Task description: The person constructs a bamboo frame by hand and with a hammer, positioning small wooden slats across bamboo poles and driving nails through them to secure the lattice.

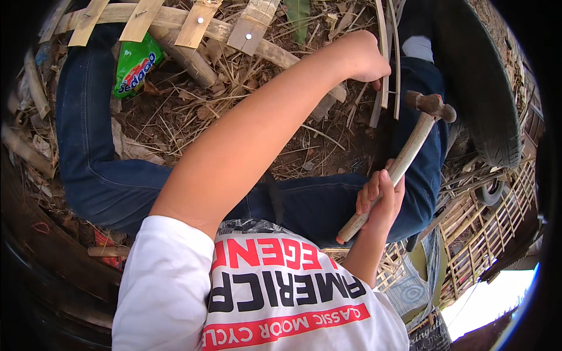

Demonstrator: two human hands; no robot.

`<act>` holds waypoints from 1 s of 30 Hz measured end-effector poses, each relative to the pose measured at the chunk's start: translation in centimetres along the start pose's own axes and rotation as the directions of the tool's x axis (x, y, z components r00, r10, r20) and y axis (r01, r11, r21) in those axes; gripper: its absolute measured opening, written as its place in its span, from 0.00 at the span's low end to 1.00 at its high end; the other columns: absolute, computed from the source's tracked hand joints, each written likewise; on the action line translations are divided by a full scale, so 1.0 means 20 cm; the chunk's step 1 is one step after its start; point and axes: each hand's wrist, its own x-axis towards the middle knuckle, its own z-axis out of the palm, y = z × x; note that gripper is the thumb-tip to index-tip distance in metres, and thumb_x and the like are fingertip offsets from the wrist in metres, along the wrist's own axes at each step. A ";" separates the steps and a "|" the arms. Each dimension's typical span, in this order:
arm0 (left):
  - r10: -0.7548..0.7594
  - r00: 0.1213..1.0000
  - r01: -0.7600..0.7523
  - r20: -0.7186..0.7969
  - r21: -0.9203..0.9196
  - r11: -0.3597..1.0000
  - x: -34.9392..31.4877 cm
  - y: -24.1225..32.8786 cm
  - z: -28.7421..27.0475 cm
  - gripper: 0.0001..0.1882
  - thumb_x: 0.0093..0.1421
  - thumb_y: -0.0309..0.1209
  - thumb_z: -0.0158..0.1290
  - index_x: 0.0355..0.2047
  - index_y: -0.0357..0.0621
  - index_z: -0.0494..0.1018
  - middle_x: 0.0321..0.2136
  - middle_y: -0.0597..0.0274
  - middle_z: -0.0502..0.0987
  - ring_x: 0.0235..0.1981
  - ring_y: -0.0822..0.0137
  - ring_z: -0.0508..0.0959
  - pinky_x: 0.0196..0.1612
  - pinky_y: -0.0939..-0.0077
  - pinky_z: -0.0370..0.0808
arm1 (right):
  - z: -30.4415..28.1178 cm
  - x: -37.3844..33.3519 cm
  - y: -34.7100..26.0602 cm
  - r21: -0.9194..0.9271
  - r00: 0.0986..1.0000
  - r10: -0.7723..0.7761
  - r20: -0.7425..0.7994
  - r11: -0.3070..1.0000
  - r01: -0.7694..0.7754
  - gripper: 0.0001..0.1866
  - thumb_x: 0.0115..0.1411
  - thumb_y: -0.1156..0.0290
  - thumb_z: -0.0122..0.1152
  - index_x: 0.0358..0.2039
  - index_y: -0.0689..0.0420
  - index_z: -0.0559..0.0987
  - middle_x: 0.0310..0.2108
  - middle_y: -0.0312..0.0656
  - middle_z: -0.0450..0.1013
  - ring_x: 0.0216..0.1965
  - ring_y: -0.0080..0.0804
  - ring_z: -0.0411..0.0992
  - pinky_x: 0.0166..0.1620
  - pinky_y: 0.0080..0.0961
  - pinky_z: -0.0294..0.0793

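My right hand point(380, 196) is wrapped round the wooden handle of a hammer point(408, 151), in front of my right thigh. The hammer's rusty metal head points up and away from me. Across my body stretches my left arm, and my left hand point(367, 57) is closed at a thin bamboo slat point(384, 96) on the right; its fingertips are mostly hidden. Beside that slat run other narrow strips, one with a nail sticking out. At the upper left, short bamboo slats point(196, 23) cross a long bamboo strip point(275, 51), with nail heads showing in several.
Dry straw and leaves cover the soil between my bent legs. A green plastic packet point(133, 73) lies near my left knee. A black tyre point(489, 88) stands at the right, and a woven bamboo lattice point(489, 225) lies behind it. A thick bamboo piece point(186, 58) sits under the slats.
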 end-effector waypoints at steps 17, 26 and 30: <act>0.097 0.991 -0.101 0.093 0.042 0.994 -0.09 0.01 -0.09 0.15 0.56 0.35 0.55 0.25 0.32 0.77 0.22 0.46 0.78 0.25 0.57 0.79 0.30 0.63 0.73 | 0.21 0.37 -0.04 -0.307 0.944 -0.325 -0.055 0.905 0.294 0.12 0.67 0.69 0.55 0.41 0.67 0.69 0.32 0.51 0.77 0.31 0.30 0.78 0.27 0.21 0.78; -0.071 0.997 0.078 -0.032 0.373 0.925 0.01 -0.21 -0.03 0.17 0.58 0.40 0.58 0.32 0.36 0.76 0.25 0.52 0.79 0.27 0.58 0.79 0.33 0.63 0.74 | 0.30 0.48 0.23 -0.127 0.977 -0.212 -0.010 0.970 0.209 0.14 0.62 0.74 0.59 0.42 0.70 0.69 0.33 0.47 0.75 0.31 0.31 0.78 0.23 0.22 0.78; -0.036 0.998 0.052 -0.049 0.389 0.920 0.02 -0.27 -0.03 0.19 0.59 0.44 0.57 0.32 0.37 0.76 0.27 0.51 0.79 0.28 0.54 0.79 0.38 0.61 0.74 | 0.32 0.51 0.23 -0.252 0.986 -0.160 -0.049 0.957 0.143 0.12 0.59 0.73 0.63 0.37 0.65 0.71 0.23 0.41 0.74 0.17 0.22 0.71 0.17 0.21 0.70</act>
